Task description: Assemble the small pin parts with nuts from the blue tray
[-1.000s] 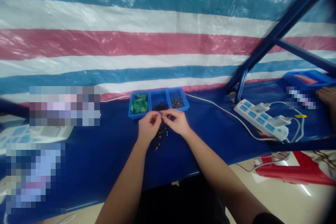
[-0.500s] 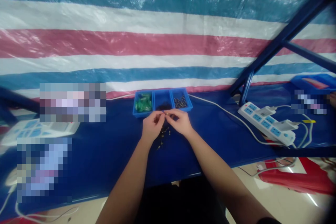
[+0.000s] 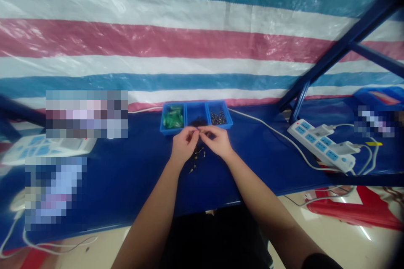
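"Hardly anything has shifted since the earlier frame: the bench and the tray sit slightly higher in view, as if my head dipped, and my hands are together in the same spot by the tray's near side."

"What does your grip have?"

"Left hand and right hand are both pinched, thumb against fingertips, meeting on one tiny piece. Only a glint of it shows, so I can't tell its shape."

"Which step is that?"

"Close two-handed fingertip work on that piece, I'd judge; whether I'm joining or merely turning it, I can't tell. The next move calls for light, steady pressure, since something that small could easily slip."

"And the materials round you?"

"Smooth blue tray, probably plastic, three compartments in a row. Heaped on the left are glossy, elongated green pieces; in the middle, a fine dark pile, too blurred to name; on the right, little shiny metal parts. Nearer me, just below my hands, slim brass-coloured parts lie scattered on the dark blue bench top."

"Farther off?"

"Crinkled, shiny striped sheeting on the far side, and a hard white power strip well to the right."
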{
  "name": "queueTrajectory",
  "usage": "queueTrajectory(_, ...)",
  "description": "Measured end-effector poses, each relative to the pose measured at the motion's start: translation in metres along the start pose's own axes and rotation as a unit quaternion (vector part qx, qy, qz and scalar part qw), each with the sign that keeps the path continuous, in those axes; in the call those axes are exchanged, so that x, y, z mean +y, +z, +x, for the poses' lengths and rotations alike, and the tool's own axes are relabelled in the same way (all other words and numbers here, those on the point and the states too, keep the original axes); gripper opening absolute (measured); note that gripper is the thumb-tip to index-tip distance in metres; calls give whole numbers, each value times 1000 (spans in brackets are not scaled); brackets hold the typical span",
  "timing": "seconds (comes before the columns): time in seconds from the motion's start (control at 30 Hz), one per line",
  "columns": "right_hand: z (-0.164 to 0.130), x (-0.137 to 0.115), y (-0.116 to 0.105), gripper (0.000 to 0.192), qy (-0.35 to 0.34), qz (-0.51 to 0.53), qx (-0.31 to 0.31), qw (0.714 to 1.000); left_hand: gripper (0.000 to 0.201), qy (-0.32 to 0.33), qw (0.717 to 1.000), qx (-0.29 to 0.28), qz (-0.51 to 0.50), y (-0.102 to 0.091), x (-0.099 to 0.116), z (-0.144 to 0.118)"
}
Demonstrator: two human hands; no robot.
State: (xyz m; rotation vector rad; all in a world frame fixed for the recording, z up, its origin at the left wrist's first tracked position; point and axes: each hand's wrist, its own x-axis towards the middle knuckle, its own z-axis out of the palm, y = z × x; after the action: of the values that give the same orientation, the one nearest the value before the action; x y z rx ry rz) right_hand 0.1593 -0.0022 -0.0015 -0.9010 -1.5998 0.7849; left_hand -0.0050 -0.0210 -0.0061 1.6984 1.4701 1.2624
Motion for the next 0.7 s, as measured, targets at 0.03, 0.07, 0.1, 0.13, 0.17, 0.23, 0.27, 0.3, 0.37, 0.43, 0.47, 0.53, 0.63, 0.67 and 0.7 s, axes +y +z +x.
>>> queueTrajectory(0.03,0,0,0,17,3,1,1,1000,25,1,1000,-4,-1,0,0,0)
queueTrajectory(0.07,0,0,0,18,5,4,3,1000,25,1,1000,-7,-5,1,0,0)
queueTrajectory(0.1,-1,0,0,18,5,7,5,1000,25,2,1000,-10,-12,1,0,-1)
queueTrajectory(0.13,-1,0,1,18,5,10,7,1000,25,3,1000,-13,-20,1,0,-1)
queueTrajectory(0.17,-1,0,1,19,6,14,10,1000,24,3,999,-16,-29,1,0,-1)
queueTrajectory(0.23,-1,-1,1,19,11,19,15,1000,23,4,999,-22,-37,2,1,-1)
queueTrajectory(0.27,-1,-1,2,19,16,20,16,1000,22,5,999,-24,-36,2,2,-1)
queueTrajectory(0.3,-1,-1,2,18,19,20,16,999,22,6,999,-25,-33,2,2,-1)
queueTrajectory(0.37,-2,-1,3,19,25,19,13,999,23,8,999,-24,-23,1,4,-2)
queueTrajectory(0.43,-2,0,3,20,28,22,12,999,24,11,999,-26,-22,1,5,-2)
queueTrajectory(0.47,-3,0,3,20,28,24,13,999,25,12,999,-27,-26,2,5,-2)
queueTrajectory(0.53,-3,0,3,20,27,26,14,999,24,7,999,-27,-41,2,4,-2)
queueTrajectory(0.63,-2,0,2,18,20,29,18,999,24,-7,998,-17,-63,3,2,-2)
queueTrajectory(0.67,-2,0,1,18,17,31,20,999,25,-10,998,-13,-65,4,1,-2)
queueTrajectory(0.7,-2,0,1,17,14,35,23,999,26,-12,998,-9,-64,4,0,-1)
